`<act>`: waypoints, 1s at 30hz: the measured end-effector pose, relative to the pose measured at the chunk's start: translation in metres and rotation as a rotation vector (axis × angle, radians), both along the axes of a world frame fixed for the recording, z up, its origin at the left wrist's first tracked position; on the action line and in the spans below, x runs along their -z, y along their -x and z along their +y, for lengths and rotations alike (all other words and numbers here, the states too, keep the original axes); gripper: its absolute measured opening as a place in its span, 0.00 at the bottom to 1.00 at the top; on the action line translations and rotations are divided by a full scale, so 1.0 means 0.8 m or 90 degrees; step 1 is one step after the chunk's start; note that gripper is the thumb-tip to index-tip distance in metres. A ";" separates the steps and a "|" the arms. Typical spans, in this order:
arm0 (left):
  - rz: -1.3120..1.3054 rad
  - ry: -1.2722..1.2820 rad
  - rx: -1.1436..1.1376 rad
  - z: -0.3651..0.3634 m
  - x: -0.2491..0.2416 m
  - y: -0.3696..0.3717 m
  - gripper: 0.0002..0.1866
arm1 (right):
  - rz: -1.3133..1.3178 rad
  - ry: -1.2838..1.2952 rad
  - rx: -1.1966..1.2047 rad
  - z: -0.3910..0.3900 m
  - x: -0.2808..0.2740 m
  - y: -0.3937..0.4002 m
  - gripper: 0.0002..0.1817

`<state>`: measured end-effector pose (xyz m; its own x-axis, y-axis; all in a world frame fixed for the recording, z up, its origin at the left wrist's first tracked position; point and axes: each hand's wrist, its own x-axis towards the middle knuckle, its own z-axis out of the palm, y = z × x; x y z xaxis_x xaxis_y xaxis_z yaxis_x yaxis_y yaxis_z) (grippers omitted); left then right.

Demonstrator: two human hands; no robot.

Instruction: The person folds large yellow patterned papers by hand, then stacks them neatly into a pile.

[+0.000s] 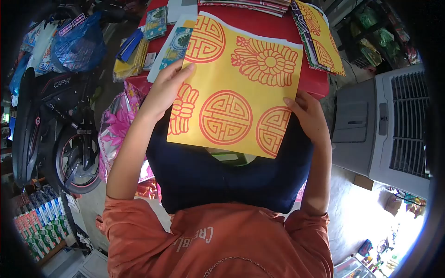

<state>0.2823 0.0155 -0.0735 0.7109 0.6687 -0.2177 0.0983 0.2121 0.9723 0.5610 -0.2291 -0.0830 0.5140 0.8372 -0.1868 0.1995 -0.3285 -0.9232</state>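
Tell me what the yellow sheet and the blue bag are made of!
The yellow sheet looks like smooth paper, maybe slightly shiny: thin edges, gentle bends, red print. The blue bag seems to be glossy plastic: crinkled, with bright glints, partly see-through.

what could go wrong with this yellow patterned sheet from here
The yellow patterned sheet could crease, since the left hand and right hand pinch it near its side edges. If either grip loosens, it might slip, as its lower edge is over the lap. Its upper part could also nudge the teal printed papers by its left edge.
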 end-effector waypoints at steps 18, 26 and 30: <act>-0.430 -0.291 -0.185 0.129 -0.129 -0.151 0.16 | -0.025 -0.577 0.101 0.167 -0.168 -0.095 0.19; -0.409 -0.254 -0.120 0.116 -0.106 -0.163 0.18 | -0.030 -0.491 0.118 0.161 -0.139 -0.109 0.22; -0.360 -0.304 -0.122 0.115 -0.096 -0.167 0.20 | -0.042 -0.495 0.130 0.163 -0.131 -0.105 0.23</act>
<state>0.4161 0.1072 0.0031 0.4900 0.7218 0.4887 -0.4376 -0.2812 0.8541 0.6449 -0.0985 0.0216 0.6609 0.6030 0.4468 0.2677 0.3668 -0.8910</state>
